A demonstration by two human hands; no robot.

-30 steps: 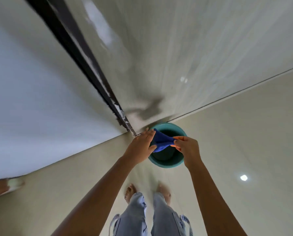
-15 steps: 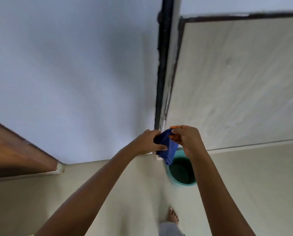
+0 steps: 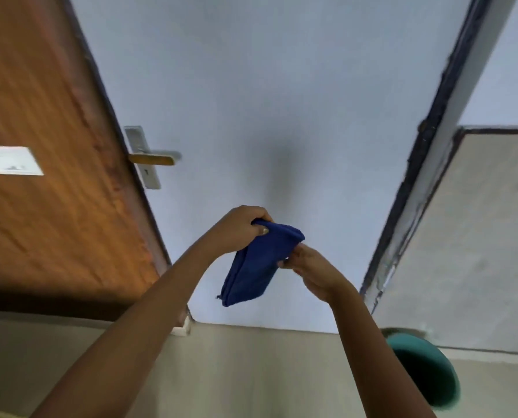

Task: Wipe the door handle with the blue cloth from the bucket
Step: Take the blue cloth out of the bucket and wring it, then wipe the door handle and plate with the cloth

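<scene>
The blue cloth (image 3: 259,263) hangs folded in the air in front of a pale wall, held by both hands. My left hand (image 3: 239,229) grips its top corner. My right hand (image 3: 310,268) pinches its right edge. The door handle (image 3: 155,156), a metal lever on a silver plate with a keyhole, sticks out from the edge of a brown wooden door (image 3: 50,164) up and to the left of the cloth, well apart from it. The teal bucket (image 3: 423,369) stands on the floor at the lower right, behind my right forearm.
A dark-framed edge (image 3: 426,164) runs down the wall at the right, beside a grey tiled panel (image 3: 474,242). A white label (image 3: 12,160) is stuck on the door. Beige floor tiles (image 3: 251,372) lie below.
The view has swung left and up, bringing the door and its handle into sight. Both hands have lifted the cloth up and away from the bucket, which now sits at the lower right.
</scene>
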